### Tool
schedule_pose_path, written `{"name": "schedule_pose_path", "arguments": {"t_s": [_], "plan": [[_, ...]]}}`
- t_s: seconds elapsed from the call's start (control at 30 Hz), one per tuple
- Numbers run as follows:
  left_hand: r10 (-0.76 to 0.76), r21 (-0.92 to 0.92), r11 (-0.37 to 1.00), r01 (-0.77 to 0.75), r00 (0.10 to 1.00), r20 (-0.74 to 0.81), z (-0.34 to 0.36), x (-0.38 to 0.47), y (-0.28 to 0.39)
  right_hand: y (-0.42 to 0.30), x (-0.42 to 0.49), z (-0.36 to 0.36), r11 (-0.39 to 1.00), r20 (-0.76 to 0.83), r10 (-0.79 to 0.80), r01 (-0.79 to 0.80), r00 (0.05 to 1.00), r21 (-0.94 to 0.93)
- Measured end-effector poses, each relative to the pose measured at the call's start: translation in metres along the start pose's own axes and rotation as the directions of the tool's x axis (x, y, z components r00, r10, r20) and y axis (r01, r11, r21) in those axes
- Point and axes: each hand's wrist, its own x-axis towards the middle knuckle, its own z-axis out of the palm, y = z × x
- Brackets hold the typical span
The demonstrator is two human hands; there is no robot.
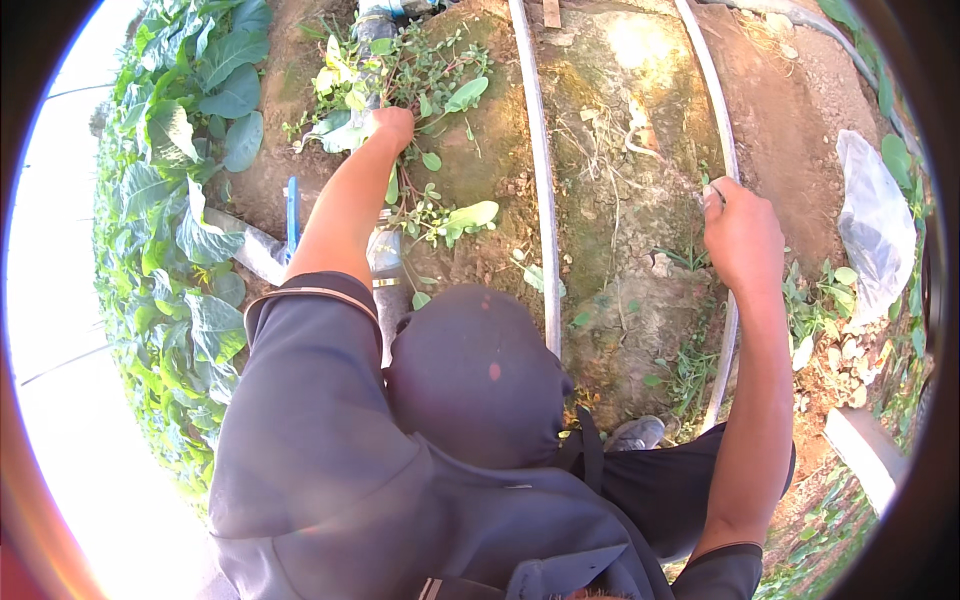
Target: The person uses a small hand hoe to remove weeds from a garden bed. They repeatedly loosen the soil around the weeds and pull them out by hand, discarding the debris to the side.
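Note:
My left hand [392, 126] reaches down into low green weeds [427, 71] beside a grey pipe [375, 37]. Its fingers are turned away and partly hidden, so I cannot tell whether they grip a stem. A broad leaf [341, 135] lies by its fingertips. Over at the right, my right hand [742, 232] is at a thin pale irrigation hose [712, 90], with its fingers curled in. A small dark bit shows between thumb and forefinger; what it is, and whether the hand holds the hose, is unclear.
A second hose [541, 180] runs along the soil between my hands. Leafy crop plants [225, 67] line the left. A blue handle [291, 217] stands near my left forearm. Clear plastic sheeting [874, 225] and a pale board-like object [862, 457] lie right. My shoe [636, 433] shows below.

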Motion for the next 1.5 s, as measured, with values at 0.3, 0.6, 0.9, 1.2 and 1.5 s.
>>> {"name": "schedule_pose_path", "arguments": {"t_s": [0.3,0.6,0.9,1.2,1.5], "plan": [[-0.046,-0.124,0.990,0.068,0.985,0.169,-0.020,0.014,0.003,0.002,-0.003,0.005,1.000,0.011,0.014,-0.015,1.000,0.012],[-0.162,-0.243,0.954,0.177,0.984,0.078,0.020,0.018,0.011,-0.006,-0.004,0.001,1.000,0.014,0.008,-0.008,1.000,0.001],[-0.152,-0.251,0.966,0.059,0.916,-0.372,0.057,-0.020,0.010,-0.007,0.004,-0.003,1.000,0.054,0.028,-0.028,0.998,0.011],[-0.172,-0.507,0.861,0.030,0.956,-0.237,0.035,-0.041,0.021,-0.019,-0.004,0.002,0.999,0.067,0.005,-0.002,0.998,-0.041],[-0.003,-0.404,0.914,0.015,1.000,0.031,0.012,-0.011,0.009,-0.013,-0.007,0.004,0.997,0.049,-0.058,0.060,0.997,-0.043]]}}
